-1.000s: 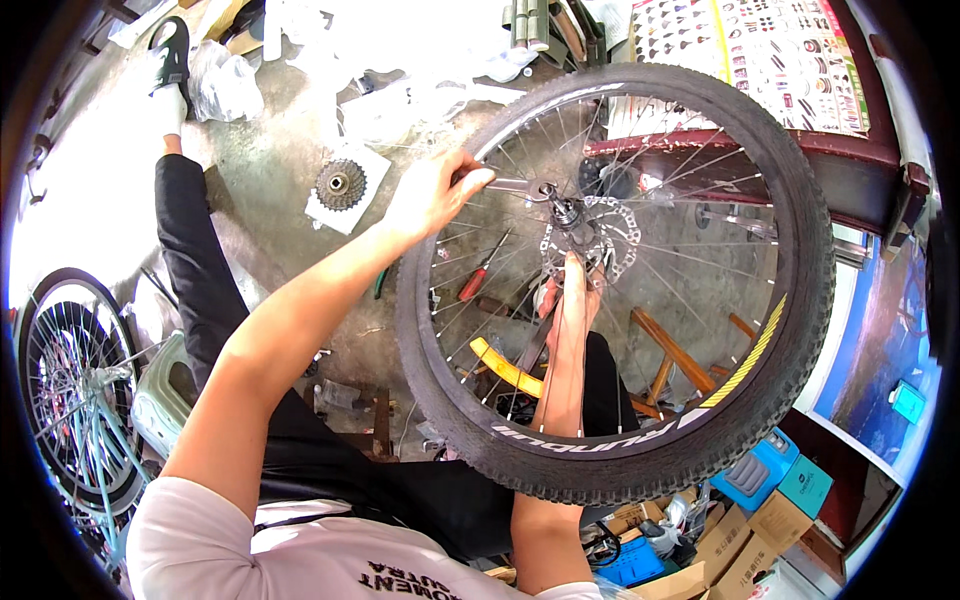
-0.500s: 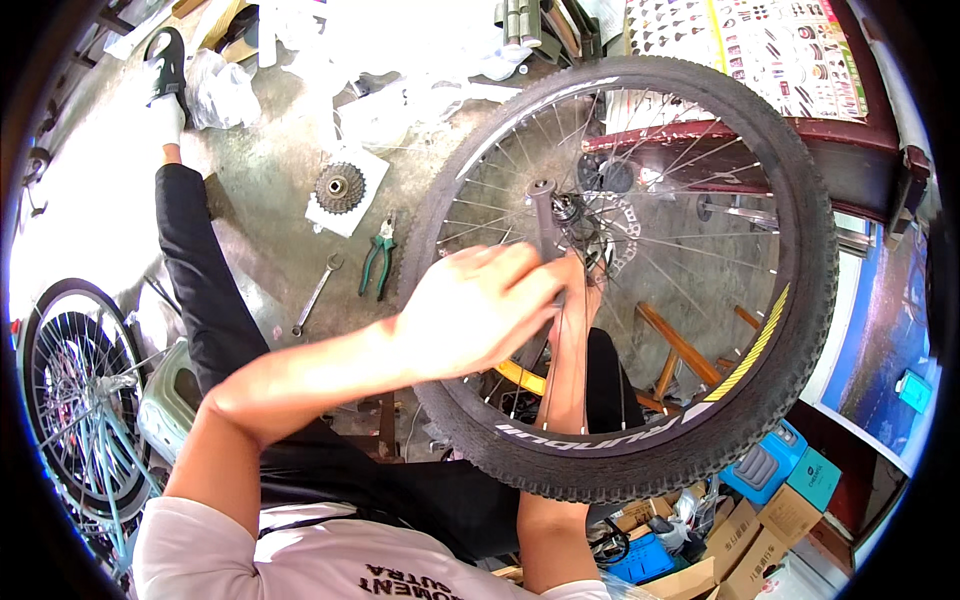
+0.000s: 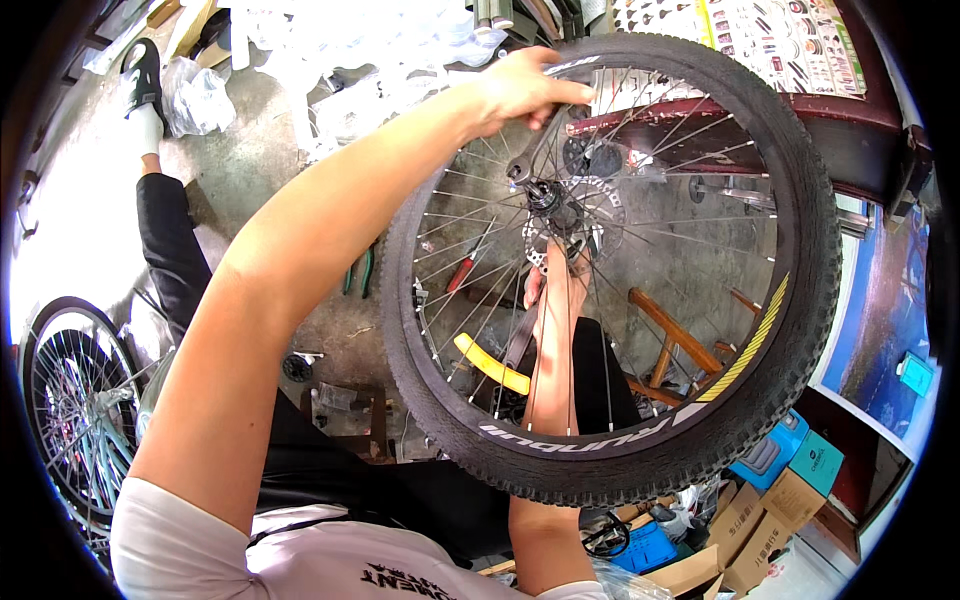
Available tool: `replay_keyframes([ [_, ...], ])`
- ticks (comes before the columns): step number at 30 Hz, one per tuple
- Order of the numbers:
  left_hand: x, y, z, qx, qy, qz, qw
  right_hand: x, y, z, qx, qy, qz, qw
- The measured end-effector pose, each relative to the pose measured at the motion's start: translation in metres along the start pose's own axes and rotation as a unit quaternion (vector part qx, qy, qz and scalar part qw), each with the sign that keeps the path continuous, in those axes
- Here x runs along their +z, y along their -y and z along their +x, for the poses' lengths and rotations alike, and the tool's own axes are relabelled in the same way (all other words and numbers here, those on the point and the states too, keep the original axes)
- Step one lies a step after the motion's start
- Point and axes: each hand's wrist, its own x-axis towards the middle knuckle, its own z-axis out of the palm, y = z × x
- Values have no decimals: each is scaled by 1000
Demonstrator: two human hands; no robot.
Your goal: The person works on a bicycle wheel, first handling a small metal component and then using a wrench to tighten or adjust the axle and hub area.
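A bicycle wheel (image 3: 810, 290) with a knobbly black tyre stands over my lap, tilted. On the hub (image 3: 556, 205) at its middle sits the head of a dark wrench (image 3: 520, 170); the handle slants up and away. At that handle's far end, just inside the upper rim, my left hand (image 3: 515, 92) is closed round it, with one finger stretched out. Behind the spokes, below the brake disc (image 3: 608, 205), my right hand (image 3: 556, 280) has its fingers curled near a dark flat bar (image 3: 520, 340). Spokes and hub partly hide what it holds.
Pliers (image 3: 366, 272) and a red-handled screwdriver (image 3: 466, 266) lie on the floor. A red-brown desk (image 3: 860, 130) stands at the far right, above blue boxes (image 3: 768, 455) and cartons (image 3: 745, 530). Another wheel (image 3: 75, 400) is at the left.
My left hand has moved from near the hub up to the far rim. The wrench handle has swung from pointing toward me to pointing away. My left arm now covers the sprocket cluster and floor spanner.
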Motion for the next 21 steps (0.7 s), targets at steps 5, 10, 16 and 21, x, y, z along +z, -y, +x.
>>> replay_keyframes([
  [5,-35,58,-14,-45,-125,-180,975,9,-1,1,32,-6,10,999],
  [10,-35,93,-47,-76,-180,-283,939,-17,2,7,11,36,-126,991],
  [16,-34,115,-117,-85,-244,-354,899,-2,-3,5,11,20,-19,1000],
  [21,-13,120,-153,-131,-232,-338,903,-2,-3,9,39,2,28,999],
])
